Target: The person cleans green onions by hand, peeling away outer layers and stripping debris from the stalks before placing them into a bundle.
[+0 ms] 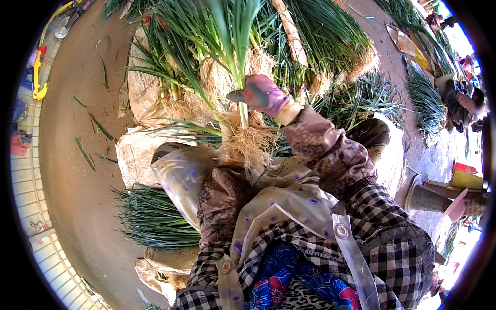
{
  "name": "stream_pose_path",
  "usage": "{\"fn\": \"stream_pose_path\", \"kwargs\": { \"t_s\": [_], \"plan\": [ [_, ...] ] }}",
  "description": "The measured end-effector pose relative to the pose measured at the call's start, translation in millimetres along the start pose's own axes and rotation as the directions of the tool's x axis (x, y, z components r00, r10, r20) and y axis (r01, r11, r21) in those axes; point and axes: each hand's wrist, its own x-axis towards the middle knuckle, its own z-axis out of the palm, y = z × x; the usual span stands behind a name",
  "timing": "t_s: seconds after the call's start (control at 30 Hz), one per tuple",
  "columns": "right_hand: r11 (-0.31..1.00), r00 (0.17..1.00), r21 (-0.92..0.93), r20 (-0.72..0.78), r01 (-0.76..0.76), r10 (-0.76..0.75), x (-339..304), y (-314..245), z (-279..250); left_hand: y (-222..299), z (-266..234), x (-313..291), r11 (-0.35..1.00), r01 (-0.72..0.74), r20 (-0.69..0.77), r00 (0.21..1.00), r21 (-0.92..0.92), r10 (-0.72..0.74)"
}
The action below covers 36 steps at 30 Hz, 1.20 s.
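My right hand (266, 98), in a pink and purple patterned glove, is closed around the pale stalks of a bunch of green onions (242, 62). The bunch stands upright, with long green leaves rising away from me. Its tangled tan roots (245, 142) hang over my lap. My left sleeve (222, 199), in brown camouflage, reaches up to these roots. The left hand itself is hidden there, so its fingers do not show. Just beyond the held bunch lies a large heap of green onions (175, 57) with roots toward me.
More green onions (330, 36) lie at the far right, beside a pale wooden pole (290, 33). A cut green bundle (157, 217) rests left of my lap. Sacking (137, 155) covers some ground. At right are a grey bucket (426, 196) and other people (460, 98).
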Motion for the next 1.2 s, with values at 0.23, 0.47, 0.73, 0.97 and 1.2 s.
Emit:
{"fn": "stream_pose_path", "kwargs": {
  "t_s": [0.23, 0.47, 0.73, 0.97, 1.2],
  "plan": [
    [0.912, 0.953, -0.408, -0.255, 0.049, -0.165, -17, 13, 40, -20, -12, 1, 0.999, -0.019, -0.062, 0.998, -0.033, 0.017],
    [0.204, 0.879, 0.919, 0.229, -0.337, 0.417, -47, 18, 20, -7, -8, 9, 1.0, -0.021, -0.066, 0.998, -0.004, 0.02],
    [0.514, 0.915, 0.818, 0.377, -0.258, -0.142, -116, 16, -31, 10, -2, 1, 0.999, 0.003, -0.016, 1.0, 0.041, -0.003],
    [-0.057, 0.901, 0.9, 0.429, -0.433, -0.069, -82, 62, -22, 22, 33, -15, 0.993, 0.087, 0.106, 0.99, 0.074, -0.095],
    [0.192, 0.962, 0.943, 0.274, -0.271, 0.011, -45, 52, 32, -7, -32, 10, 0.962, -0.071, -0.138, 0.984, 0.265, 0.111]
  ]
}}
